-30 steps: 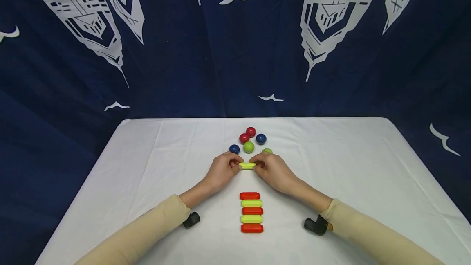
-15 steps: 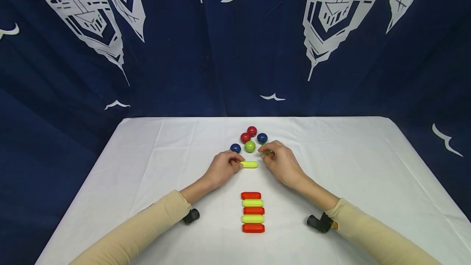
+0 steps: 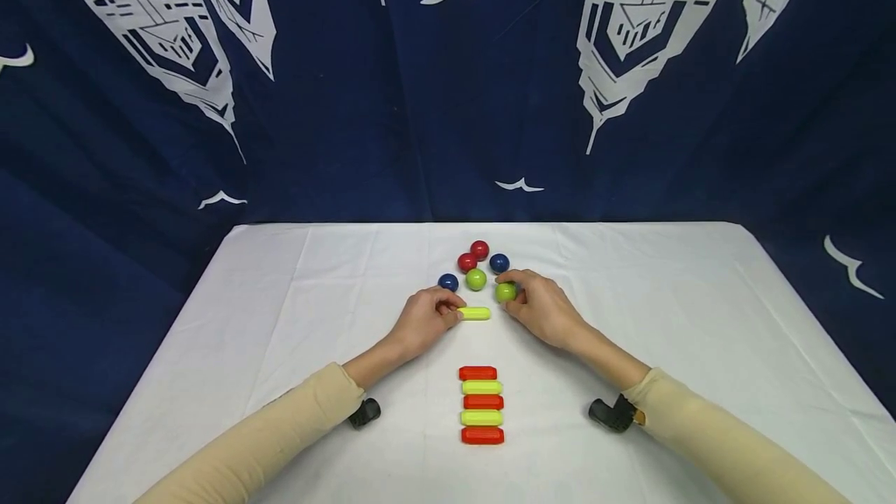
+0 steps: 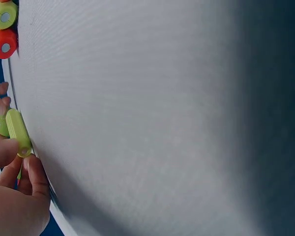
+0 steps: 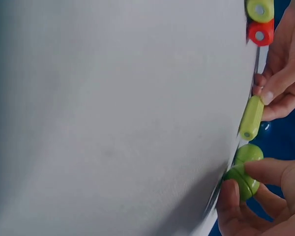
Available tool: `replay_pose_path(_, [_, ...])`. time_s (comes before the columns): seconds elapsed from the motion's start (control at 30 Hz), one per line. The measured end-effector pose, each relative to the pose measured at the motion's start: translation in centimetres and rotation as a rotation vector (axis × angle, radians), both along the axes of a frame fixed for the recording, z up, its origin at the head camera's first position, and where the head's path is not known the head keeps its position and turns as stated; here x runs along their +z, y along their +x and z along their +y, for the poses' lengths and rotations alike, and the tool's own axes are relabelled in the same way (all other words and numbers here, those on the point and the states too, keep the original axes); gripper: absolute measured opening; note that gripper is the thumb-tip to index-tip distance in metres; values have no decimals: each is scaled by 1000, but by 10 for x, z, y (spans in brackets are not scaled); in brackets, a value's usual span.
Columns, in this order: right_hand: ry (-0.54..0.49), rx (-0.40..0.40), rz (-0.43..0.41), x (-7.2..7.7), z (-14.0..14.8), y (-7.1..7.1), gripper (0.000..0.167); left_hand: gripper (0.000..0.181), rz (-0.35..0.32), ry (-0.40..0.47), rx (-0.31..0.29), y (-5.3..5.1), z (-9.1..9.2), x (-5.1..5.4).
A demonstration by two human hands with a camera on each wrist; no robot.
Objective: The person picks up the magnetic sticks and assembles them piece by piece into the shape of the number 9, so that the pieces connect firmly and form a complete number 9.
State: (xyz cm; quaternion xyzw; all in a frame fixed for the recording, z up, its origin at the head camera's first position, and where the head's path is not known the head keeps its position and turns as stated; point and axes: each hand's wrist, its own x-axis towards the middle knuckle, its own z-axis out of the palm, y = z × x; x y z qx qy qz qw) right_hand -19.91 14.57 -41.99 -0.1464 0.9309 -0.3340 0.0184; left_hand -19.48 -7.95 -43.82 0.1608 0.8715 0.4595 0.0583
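My left hand pinches the left end of a yellow magnetic bar between thumb and fingers. A small metal disc is set in the bar's end, as the right wrist view shows. Just right of the bar, my right hand pinches a green ball between thumb and fingers. In the right wrist view a seam line runs over this held green ball. A short gap parts the ball from the bar's free end. Behind them lies another green ball.
Two red balls touch at the back, with a blue ball to their right. Another blue ball sits beside my left fingers. Nearer me, alternating red bars and yellow bars form a stacked row on the white cloth.
My right hand has let go of the yellow bar's right end, moved right and back, and taken hold of the green ball there. My left hand keeps its pinch on the bar.
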Motion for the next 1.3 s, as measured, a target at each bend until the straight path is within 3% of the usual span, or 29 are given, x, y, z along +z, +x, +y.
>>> replay_pose_path(0.23, [3, 56, -47, 3, -2, 13, 36, 10, 12, -3, 11, -1, 0, -1])
replay_pose_path(0.4, [-14, 51, -45, 1, -2, 16, 34, 10, 28, 6, 29, 0, 1, -2])
replay_pose_path(0.6, [-37, 51, -48, -2, -1, 16, 33, 13, 171, 42, 147, -2, 1, 3])
replay_pose_path(0.7, [-43, 42, -51, -3, 0, 16, 33, 26, 205, 24, 152, -9, 0, 7])
replay_pose_path(0.9, [-59, 45, -44, -4, 0, 17, 32, 38, 106, -67, 93, -19, -6, 3])
replay_pose_path(1.3, [-99, 12, -41, -8, 4, 12, 31, 33, 27, -12, 72, -13, -14, 1])
